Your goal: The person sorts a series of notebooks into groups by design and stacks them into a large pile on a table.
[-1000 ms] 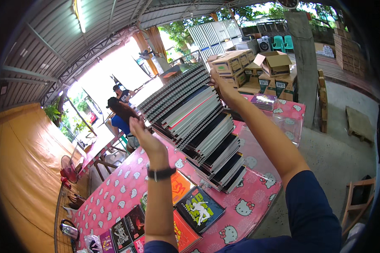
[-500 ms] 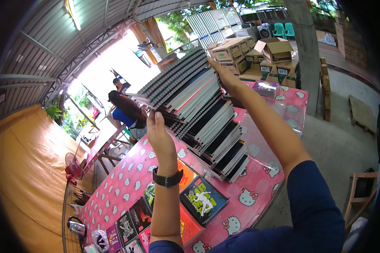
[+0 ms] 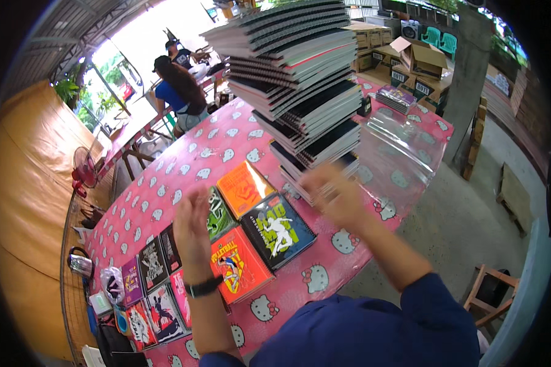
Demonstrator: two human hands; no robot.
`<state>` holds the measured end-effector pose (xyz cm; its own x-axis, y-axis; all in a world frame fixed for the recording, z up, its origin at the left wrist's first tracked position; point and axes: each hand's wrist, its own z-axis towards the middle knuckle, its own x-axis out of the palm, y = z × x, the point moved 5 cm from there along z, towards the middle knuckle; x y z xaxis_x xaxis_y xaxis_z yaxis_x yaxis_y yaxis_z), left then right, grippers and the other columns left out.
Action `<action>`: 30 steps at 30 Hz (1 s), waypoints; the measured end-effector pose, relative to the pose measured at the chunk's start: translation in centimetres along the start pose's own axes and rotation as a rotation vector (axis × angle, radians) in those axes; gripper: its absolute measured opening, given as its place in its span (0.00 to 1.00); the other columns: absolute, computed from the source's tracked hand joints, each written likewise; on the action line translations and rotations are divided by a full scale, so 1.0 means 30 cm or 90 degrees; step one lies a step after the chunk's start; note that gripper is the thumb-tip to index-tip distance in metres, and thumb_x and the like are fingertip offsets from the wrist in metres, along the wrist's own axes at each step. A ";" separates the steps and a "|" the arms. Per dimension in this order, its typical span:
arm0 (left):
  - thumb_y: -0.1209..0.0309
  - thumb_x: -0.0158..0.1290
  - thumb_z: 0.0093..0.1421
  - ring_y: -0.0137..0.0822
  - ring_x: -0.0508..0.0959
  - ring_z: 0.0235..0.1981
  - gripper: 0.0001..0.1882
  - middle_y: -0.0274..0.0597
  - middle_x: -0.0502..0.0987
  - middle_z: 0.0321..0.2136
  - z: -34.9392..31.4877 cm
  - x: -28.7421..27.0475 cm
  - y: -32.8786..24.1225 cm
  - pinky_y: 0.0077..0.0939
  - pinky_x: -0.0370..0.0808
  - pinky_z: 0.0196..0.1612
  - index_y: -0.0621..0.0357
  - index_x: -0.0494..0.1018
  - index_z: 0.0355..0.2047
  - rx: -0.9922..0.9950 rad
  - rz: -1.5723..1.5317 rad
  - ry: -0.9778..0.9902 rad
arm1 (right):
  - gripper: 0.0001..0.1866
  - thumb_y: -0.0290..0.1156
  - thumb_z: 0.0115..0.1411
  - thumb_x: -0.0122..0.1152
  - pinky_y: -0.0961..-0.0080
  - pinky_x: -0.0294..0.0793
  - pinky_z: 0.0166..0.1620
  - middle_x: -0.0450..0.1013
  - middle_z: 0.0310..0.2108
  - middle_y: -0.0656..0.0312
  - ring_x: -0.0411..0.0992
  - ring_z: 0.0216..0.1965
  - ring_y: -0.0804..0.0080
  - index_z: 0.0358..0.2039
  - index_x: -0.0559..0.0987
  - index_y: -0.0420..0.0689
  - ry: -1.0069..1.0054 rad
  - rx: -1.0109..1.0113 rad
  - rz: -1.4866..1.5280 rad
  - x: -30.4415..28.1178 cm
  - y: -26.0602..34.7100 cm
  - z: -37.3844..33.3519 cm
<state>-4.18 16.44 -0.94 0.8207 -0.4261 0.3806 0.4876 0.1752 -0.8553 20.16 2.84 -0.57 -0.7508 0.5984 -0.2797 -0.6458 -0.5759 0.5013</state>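
Around the hands: flat notebooks lie nearest the left hand (image 3: 191,232), which is raised over them, empty, fingers up; it and the forearm hide parts of a green notebook (image 3: 218,214) and a red-orange notebook (image 3: 240,264). Beside these: an orange notebook (image 3: 245,186) and a dark blue notebook (image 3: 279,229). Right hand (image 3: 335,196) is blurred before the foot of the tall stack (image 3: 300,82), partly covering it; cannot tell whether it touches, nor how its fingers stand. The two hands are well apart. Behind the stack, to the right: a low purple pile (image 3: 397,99) and clear plastic sheeting (image 3: 404,144).

Stack: spiral-bound notebooks, on the table, upright but uneven, layers jutting out at differing angles; white page edges, black covers, dark coils, one thin red line near the top.

Surface: pink table cover (image 3: 177,171) printed with white cat heads. Room: concrete floor (image 3: 477,220), orange tarp (image 3: 24,202), red fan (image 3: 84,168), cardboard boxes (image 3: 423,61) beside a post (image 3: 467,67). Two people sit beyond the table.
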 end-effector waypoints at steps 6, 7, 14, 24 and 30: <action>0.67 0.48 0.58 0.39 0.74 0.41 0.14 0.45 0.74 0.36 -0.534 -0.380 0.181 0.33 0.70 0.47 0.62 0.68 0.41 -0.163 -0.140 -0.244 | 0.32 0.37 0.44 0.63 0.60 0.55 0.58 0.58 0.56 0.51 0.54 0.57 0.51 0.50 0.66 0.43 0.517 0.005 -0.373 0.539 -0.140 -0.535; 0.67 0.47 0.58 0.39 0.74 0.41 0.14 0.46 0.74 0.37 -0.630 -0.437 0.215 0.33 0.70 0.47 0.63 0.67 0.42 -0.199 -0.126 -0.278 | 0.31 0.35 0.44 0.63 0.60 0.55 0.57 0.61 0.54 0.52 0.57 0.57 0.55 0.50 0.67 0.43 0.503 -0.035 -0.396 0.542 -0.119 -0.542; 0.64 0.44 0.60 0.42 0.73 0.42 0.19 0.49 0.72 0.40 -0.712 -0.291 0.319 0.32 0.69 0.47 0.64 0.63 0.47 -0.416 -0.332 -0.207 | 0.15 0.29 0.49 0.59 0.68 0.66 0.50 0.73 0.42 0.59 0.67 0.48 0.62 0.40 0.77 0.46 0.311 0.322 0.058 0.371 -0.049 -0.458; 0.83 0.48 0.50 0.34 0.74 0.39 0.20 0.43 0.73 0.40 -0.900 -0.464 0.334 0.27 0.71 0.44 0.67 0.64 0.45 -0.404 -0.151 -0.268 | 0.42 0.51 0.43 0.63 0.50 0.51 0.58 0.49 0.59 0.46 0.46 0.61 0.48 0.54 0.63 0.39 0.493 0.024 -0.473 0.931 -0.396 -0.142; 0.82 0.48 0.51 0.38 0.76 0.38 0.19 0.46 0.73 0.39 -1.123 -0.498 0.223 0.32 0.74 0.43 0.67 0.64 0.45 -0.366 -0.145 -0.428 | 0.20 0.44 0.53 0.52 0.67 0.69 0.47 0.69 0.44 0.51 0.68 0.46 0.56 0.38 0.72 0.40 0.630 -0.052 -0.416 1.068 -0.537 -0.200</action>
<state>-23.21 -5.94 -24.18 0.8115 0.2415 0.5321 0.5831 -0.3951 -0.7099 5.68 27.94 -22.52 -0.0335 0.1221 -0.9920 -0.9263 -0.3765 -0.0151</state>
